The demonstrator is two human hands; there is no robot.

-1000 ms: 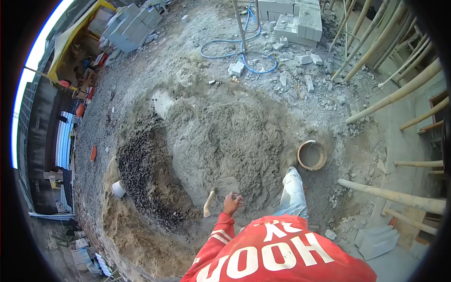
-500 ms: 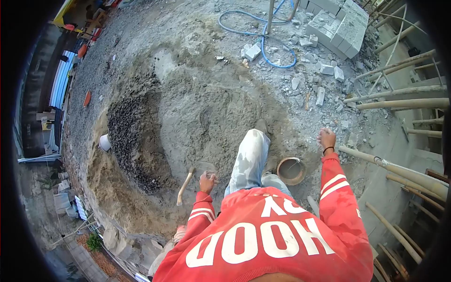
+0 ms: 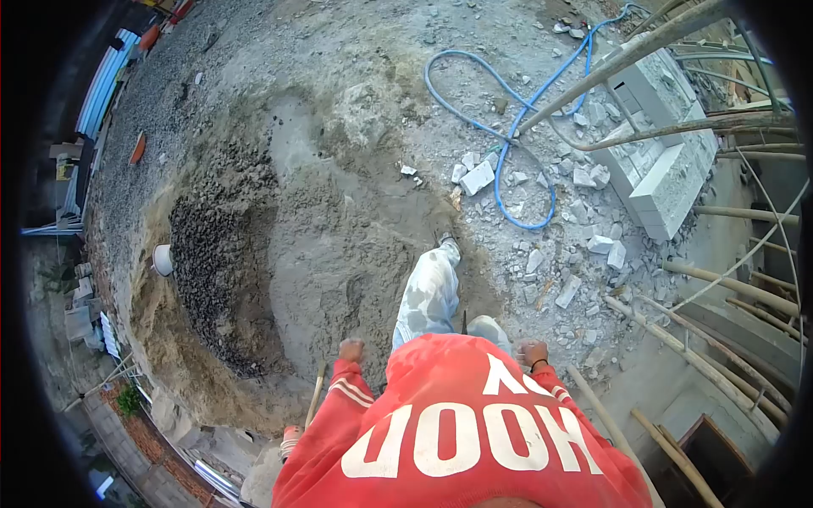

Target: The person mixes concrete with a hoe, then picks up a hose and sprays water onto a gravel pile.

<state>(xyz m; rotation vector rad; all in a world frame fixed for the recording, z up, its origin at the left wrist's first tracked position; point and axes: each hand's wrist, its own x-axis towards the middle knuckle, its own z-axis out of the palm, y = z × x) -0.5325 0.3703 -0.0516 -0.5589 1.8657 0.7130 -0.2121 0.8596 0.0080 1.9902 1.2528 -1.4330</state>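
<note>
We're seeing our left hand (image 3: 351,349) at the grey mortar (image 3: 339,254), near edge, a wooden handle (image 3: 316,394) showing there too, right hand (image 3: 532,351) beyond the mortar's right; either grip, we can't tell

Red sweatshirt (image 3: 457,385), worn: white capital lettering "HOOD" (image 3: 474,436) across chest, inverted from this viewpoint. Second line nearer waist: "Y" (image 3: 503,377) clear, preceding letter lost partly in a fold.

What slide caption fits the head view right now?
Left hand and right hand low beside a red sweatshirt, before grey mortar, dark gravel and a looped blue hose.
</note>
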